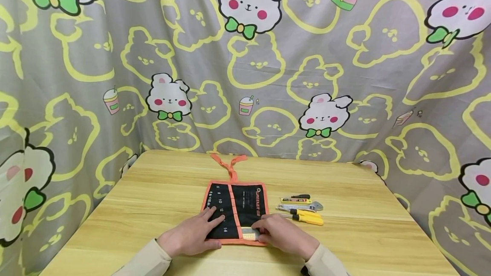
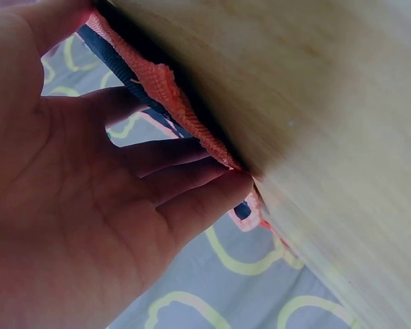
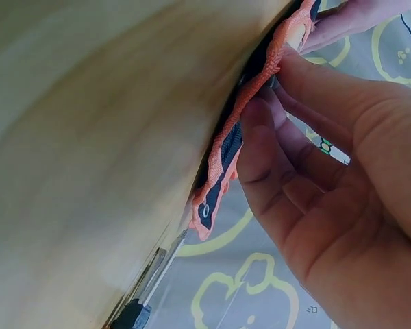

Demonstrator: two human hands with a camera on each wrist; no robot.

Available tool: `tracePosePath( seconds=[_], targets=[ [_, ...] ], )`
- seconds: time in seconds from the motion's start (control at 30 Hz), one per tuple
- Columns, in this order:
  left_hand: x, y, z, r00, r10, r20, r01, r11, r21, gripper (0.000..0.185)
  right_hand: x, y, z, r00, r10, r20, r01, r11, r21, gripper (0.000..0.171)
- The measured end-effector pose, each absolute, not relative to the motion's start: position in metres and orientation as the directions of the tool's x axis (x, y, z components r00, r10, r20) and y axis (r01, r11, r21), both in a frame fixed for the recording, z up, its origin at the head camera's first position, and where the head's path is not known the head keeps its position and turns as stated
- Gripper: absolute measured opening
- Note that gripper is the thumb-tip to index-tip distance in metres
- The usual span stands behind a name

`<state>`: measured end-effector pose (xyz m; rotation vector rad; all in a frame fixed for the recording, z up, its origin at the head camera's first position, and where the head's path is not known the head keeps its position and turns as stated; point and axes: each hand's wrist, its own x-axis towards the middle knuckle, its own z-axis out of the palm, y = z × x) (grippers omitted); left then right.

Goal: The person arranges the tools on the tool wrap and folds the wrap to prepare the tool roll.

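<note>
A black tool roll (image 1: pixel 249 199) with orange edging lies spread on the table, white numbers printed along its left pocket panel. My left hand (image 1: pixel 192 231) rests on that panel, fingers spread and fairly straight, thumb by the lower edge. On the lower right part of the roll is a small grey and pale-yellow item (image 1: pixel 250 235); its kind is unclear. My right hand (image 1: pixel 285 234) pinches its right side with bent fingers, partly covering it. In the right wrist view the thumb and curled fingers (image 3: pixel 260 147) are at the roll's orange edge.
Right of the roll lie a yellow-handled screwdriver (image 1: pixel 312 217), an adjustable wrench (image 1: pixel 315 206), a yellow flat tool (image 1: pixel 295 200) and a black-handled tool (image 1: pixel 303 196). Orange ties (image 1: pixel 231 168) stretch toward the back edge. A patterned curtain (image 1: pixel 268 76) hangs behind the wooden table (image 1: pixel 153 195).
</note>
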<state>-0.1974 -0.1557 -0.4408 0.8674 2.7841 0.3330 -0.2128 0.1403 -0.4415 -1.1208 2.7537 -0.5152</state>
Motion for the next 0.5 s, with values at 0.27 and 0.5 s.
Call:
tracePosePath(
  seconds=[0.27,0.5],
  targets=[
    [-0.1970,-0.1553,-0.4412,-0.807,0.577,-0.128,0.530,0.802,0.276,0.074,-0.2129,0.1369,-0.4419,-0.717,-0.697,0.011,-0.654,0.666,-0.359,0.023],
    [-0.1977,-0.1555,-0.4420,-0.809,0.574,-0.126,0.525,0.803,0.282,0.073,-0.2128,0.1334,-0.4410,-0.713,-0.701,0.012,-0.660,0.665,-0.350,0.023]
  ],
)
